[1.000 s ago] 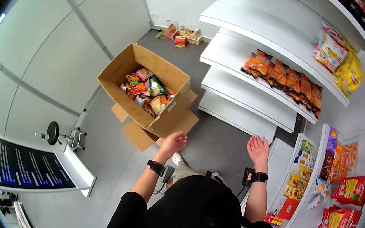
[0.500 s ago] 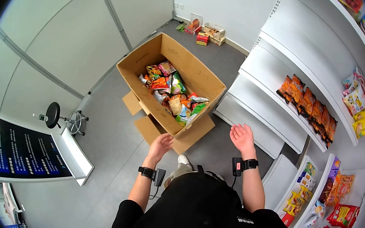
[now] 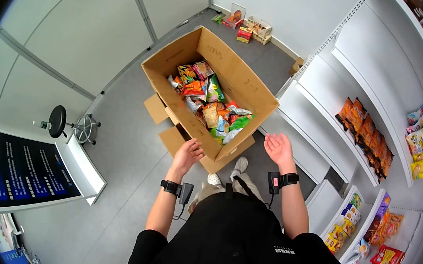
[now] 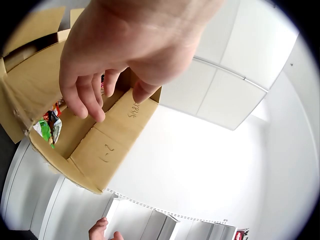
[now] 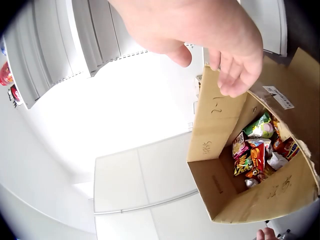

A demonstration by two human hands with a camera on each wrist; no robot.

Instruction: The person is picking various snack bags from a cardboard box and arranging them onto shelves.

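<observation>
An open cardboard box (image 3: 178, 59) full of snack packets (image 3: 209, 108) stands on the grey floor in front of me. My left hand (image 3: 188, 152) hovers at the box's near wall with relaxed fingers, holding nothing. My right hand (image 3: 278, 148) is raised, palm open, just right of the box's near corner, empty too. In the left wrist view the left hand (image 4: 95, 95) hangs loosely over the box (image 4: 115, 145). The right wrist view shows the right hand (image 5: 235, 75) above the box (image 5: 225, 130) and its packets (image 5: 255, 155).
White shelves (image 3: 331, 99) run along the right, holding orange packets (image 3: 364, 135) and yellow ones (image 3: 421, 147). Lower racks (image 3: 367, 241) carry more snacks. Small boxes (image 3: 248, 28) sit by the far wall. A stool (image 3: 57, 118) and a sign board (image 3: 11, 171) stand at left.
I have turned and stepped closer to the box, which now lies more directly ahead. Both hands have come nearer its near edge, still empty.
</observation>
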